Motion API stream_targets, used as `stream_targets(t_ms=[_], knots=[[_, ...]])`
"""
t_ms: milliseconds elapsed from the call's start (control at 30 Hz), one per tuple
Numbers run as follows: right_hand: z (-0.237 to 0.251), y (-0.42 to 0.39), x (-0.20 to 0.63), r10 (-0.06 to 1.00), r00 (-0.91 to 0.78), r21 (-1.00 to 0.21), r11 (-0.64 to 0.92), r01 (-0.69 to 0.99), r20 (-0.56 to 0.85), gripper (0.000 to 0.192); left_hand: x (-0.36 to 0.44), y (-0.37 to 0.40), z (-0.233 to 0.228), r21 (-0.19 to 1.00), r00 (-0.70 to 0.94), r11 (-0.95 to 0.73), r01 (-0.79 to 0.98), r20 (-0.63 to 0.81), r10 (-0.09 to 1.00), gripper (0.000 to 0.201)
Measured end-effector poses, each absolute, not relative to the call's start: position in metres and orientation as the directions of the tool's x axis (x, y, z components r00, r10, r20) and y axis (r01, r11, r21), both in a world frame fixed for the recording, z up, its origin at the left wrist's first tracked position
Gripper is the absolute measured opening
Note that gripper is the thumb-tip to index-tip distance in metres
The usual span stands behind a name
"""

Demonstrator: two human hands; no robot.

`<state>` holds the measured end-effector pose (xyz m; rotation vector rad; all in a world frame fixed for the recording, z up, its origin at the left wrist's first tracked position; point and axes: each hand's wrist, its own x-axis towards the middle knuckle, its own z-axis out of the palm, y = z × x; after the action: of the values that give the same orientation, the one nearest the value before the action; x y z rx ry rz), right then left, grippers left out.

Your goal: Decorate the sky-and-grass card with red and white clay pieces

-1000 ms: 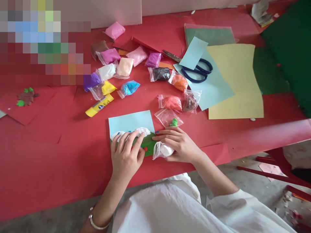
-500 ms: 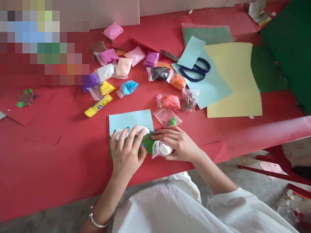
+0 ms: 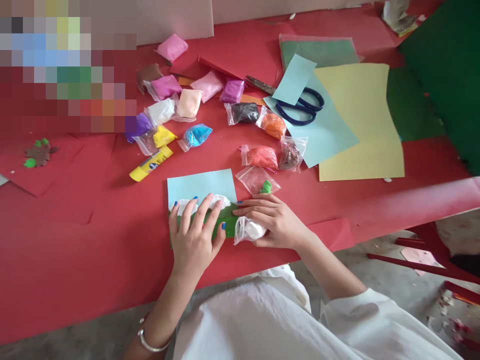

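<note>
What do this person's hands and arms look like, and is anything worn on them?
Both hands, the left hand and the right hand, are bare, with blue-painted fingernails. A silver bracelet circles the left wrist. A white sleeve covers the right arm above the forearm; the forearms are uncovered.

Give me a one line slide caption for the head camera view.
Left hand presses clay on a blue card; right hand holds a white clay bag.
</note>
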<state>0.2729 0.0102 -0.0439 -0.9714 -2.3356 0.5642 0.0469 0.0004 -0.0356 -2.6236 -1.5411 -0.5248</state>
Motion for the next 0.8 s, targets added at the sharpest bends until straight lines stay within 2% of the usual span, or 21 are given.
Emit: stream_targets(t_ms=[200,433,800], knots=[[-0.045,0.0105,0.2736,0.739,-0.596,-0.562,0.651,0.511,0.315,0.028,0.0469,-0.0001,-0.0385,0.183,0.408,-0.484,0.856,0.338,0.848,0.046],[-0.0453,0.0101,0.2743,0.741,-0.595,-0.556,0.649,0.519,0.31,0.032,0.0454,-0.0009,-0.0377,0.169,0.441,-0.49,0.855,0.258,0.86,0.049],[-0.0437,0.0108,0.2735,0.737,-0.596,-0.554,0.655,0.513,0.318,0.033,0.0466,-0.0029,-0.0366,0.146,0.477,-0.526,0.838,0.274,0.835,0.046]])
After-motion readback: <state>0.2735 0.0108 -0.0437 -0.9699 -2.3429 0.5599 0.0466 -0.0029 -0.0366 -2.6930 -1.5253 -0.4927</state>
